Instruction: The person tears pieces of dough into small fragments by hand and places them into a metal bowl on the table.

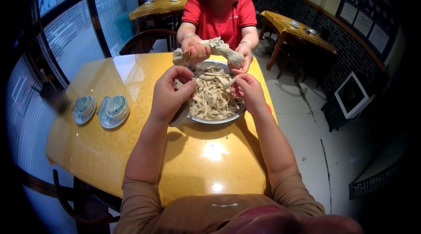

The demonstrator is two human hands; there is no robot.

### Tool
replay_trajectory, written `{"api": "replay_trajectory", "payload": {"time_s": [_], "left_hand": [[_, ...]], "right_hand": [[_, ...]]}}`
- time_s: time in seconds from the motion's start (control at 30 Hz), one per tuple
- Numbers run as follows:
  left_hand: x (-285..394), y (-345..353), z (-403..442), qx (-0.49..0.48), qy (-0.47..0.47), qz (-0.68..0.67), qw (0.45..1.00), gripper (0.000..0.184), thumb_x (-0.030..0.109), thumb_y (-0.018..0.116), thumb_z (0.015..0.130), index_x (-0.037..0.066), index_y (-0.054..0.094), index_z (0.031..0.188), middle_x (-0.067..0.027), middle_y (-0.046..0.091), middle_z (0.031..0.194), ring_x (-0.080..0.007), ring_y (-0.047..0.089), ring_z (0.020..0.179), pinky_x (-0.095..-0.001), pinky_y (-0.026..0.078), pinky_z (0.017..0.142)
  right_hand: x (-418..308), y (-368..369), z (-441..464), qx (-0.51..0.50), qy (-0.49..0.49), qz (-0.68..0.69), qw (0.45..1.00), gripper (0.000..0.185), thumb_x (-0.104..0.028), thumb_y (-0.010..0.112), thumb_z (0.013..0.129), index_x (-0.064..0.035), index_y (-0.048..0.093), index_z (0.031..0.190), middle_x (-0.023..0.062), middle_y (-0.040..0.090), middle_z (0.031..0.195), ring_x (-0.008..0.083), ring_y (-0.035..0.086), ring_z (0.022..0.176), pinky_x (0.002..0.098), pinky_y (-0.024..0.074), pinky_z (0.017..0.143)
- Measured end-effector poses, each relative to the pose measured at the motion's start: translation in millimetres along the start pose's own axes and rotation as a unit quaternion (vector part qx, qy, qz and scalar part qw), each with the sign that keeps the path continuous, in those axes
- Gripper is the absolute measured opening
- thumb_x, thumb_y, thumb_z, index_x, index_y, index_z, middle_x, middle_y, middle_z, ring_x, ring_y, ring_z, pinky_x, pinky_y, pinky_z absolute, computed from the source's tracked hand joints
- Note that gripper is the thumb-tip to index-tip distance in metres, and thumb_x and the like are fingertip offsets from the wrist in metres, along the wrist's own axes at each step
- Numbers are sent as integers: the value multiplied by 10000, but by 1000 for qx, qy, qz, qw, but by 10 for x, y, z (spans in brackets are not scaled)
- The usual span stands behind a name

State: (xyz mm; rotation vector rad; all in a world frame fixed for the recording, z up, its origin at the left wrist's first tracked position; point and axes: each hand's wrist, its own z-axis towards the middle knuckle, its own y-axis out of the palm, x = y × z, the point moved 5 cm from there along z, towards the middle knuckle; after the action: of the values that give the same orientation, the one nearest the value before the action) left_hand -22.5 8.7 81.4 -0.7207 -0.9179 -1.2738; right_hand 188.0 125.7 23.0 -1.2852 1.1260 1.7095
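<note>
A large metal bowl sits on the yellow table in front of me, heaped with pale, torn food strips. My left hand is at the bowl's left side, thumb and fingers pinched together; what lies between them is hard to make out. Over the right side of the heap, my right hand pinches a pale food strip. Across from me, a person in a red shirt holds a long, twisted pale food bundle in both hands above the bowl's far edge.
Two wrapped cup-and-saucer sets stand on the left of the yellow table. A dark chair is behind its far side. More tables are at the back. A dark appliance with a white-framed panel stands on the floor at right.
</note>
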Motion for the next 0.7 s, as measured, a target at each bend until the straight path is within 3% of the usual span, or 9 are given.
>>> {"api": "replay_trajectory", "payload": {"time_s": [0.23, 0.27, 0.47, 0.57, 0.7], "left_hand": [[-89, 128, -20, -38, 19, 96, 994, 187, 55, 648, 809, 2, 598, 982, -10, 550, 774, -70, 548, 669, -195, 460, 595], [-91, 150, -27, -40, 14, 92, 995, 181, 57, 651, 807, 3, 603, 973, -7, 551, 771, -68, 546, 676, -195, 460, 603], [-94, 236, -73, -38, 15, 120, 992, 167, 93, 681, 767, 11, 636, 905, -7, 594, 775, -71, 549, 722, -210, 453, 680], [-114, 244, -66, -43, 15, 121, 992, 175, 112, 693, 755, 12, 642, 891, -17, 614, 787, -81, 560, 729, -221, 458, 692], [-84, 265, -77, -42, 13, 134, 990, 149, 80, 691, 769, 17, 632, 891, 9, 600, 790, -62, 532, 729, -205, 441, 677]], "right_hand": [[-71, 215, -109, -51, -81, -189, 977, 154, -143, 573, 921, -14, 565, 1003, 11, 606, 825, 63, 587, 697, 202, 461, 584], [-51, 188, -89, -34, -114, -223, 967, 156, -155, 592, 897, -7, 590, 944, 36, 629, 773, 87, 587, 647, 236, 475, 598], [-38, 248, -130, -40, -169, -317, 933, 175, -147, 601, 875, -15, 618, 988, 111, 666, 835, 193, 632, 724, 308, 498, 675], [-84, 333, -179, -88, -147, -385, 907, 172, -92, 554, 906, -14, 596, 1053, 42, 620, 808, 101, 591, 697, 248, 491, 657], [-42, 361, -182, -92, -189, -388, 897, 223, -78, 546, 902, -23, 594, 1113, 59, 629, 865, 101, 597, 746, 250, 496, 708]]}}
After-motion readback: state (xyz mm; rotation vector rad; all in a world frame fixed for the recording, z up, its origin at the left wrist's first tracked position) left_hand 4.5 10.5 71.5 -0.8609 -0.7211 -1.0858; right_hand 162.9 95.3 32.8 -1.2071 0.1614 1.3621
